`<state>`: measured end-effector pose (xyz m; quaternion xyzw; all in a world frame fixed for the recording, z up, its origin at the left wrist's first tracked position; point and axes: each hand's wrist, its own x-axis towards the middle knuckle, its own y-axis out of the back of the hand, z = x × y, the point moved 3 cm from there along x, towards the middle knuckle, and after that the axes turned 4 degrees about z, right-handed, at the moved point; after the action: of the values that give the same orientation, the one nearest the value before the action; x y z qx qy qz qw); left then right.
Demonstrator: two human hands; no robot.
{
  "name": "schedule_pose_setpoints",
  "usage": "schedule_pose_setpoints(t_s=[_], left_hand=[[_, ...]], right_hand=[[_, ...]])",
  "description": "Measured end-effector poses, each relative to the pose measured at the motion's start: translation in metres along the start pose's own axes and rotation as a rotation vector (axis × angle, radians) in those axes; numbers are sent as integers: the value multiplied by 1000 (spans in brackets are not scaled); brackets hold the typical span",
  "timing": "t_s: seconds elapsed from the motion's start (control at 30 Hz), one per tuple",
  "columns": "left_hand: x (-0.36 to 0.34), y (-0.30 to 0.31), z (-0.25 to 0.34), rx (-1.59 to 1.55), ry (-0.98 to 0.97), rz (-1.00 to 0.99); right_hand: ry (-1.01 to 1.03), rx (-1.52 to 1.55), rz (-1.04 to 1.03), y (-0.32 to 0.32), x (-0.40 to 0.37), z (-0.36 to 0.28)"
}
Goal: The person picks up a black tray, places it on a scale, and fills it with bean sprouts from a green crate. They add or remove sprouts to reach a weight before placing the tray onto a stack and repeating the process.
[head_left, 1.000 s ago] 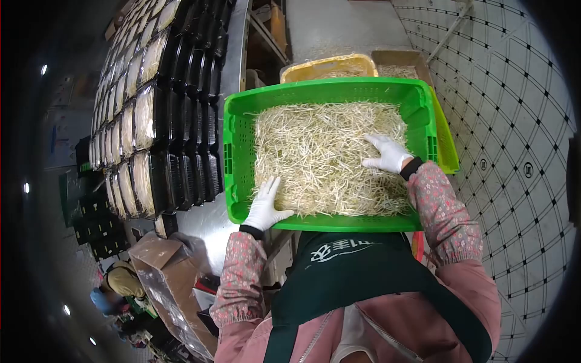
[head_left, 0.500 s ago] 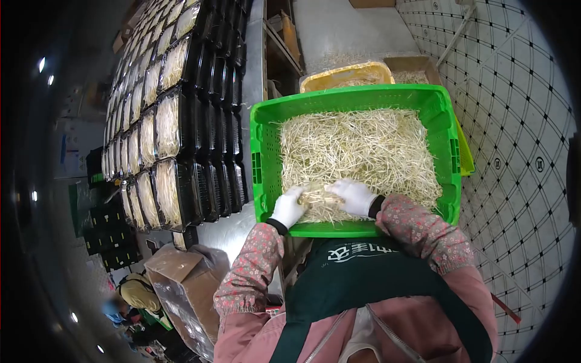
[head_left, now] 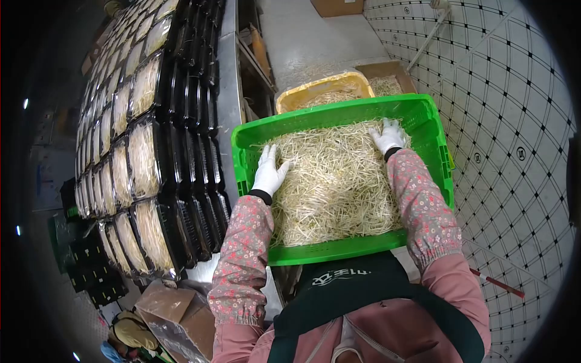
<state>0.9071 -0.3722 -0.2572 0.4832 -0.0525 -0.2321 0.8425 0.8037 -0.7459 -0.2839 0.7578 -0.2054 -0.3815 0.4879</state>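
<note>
A green plastic crate (head_left: 339, 249) stands in front of me, filled with a broad layer of bean sprouts (head_left: 336, 187). My left hand (head_left: 270, 172), in a white glove, rests along the left side of the sprouts with its fingers stretched forward and the thumb apart. At the far right part of the heap, my right hand (head_left: 387, 136), also gloved, has its fingers spread on the sprouts near the crate's back wall. Neither hand grips anything that I can see.
Stacked black trays (head_left: 181, 163) packed with sprouts rise on the left. Behind the crate sit a yellow tub (head_left: 281, 104) and a box (head_left: 399, 71) of sprouts. A cardboard box (head_left: 175, 308) lies at lower left, near a person (head_left: 133, 333). Patterned sheeting (head_left: 496, 121) extends along the right.
My hands have moved apart and away from me, from the sprouts near the front edge to the left side and far right. The view has shifted, and the crate appears slightly tilted.
</note>
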Motion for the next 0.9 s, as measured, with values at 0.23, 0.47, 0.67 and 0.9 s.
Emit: schedule_pose_setpoints(t_s=[0.23,0.47,0.67,0.9], left_hand=[[-45,-46,29,57,-165,-116],[-105,52,41,-333,-54,-301],[-4,-8,12,-40,-11,210],[-137,-9,41,18,-168,-289]], right_hand=[[619,39,40,-55,-130,-95],[1040,439,-448,-6,-165,-77],[460,114,270,-55,-23,-69],[1074,49,-158,-30,-214,-80]])
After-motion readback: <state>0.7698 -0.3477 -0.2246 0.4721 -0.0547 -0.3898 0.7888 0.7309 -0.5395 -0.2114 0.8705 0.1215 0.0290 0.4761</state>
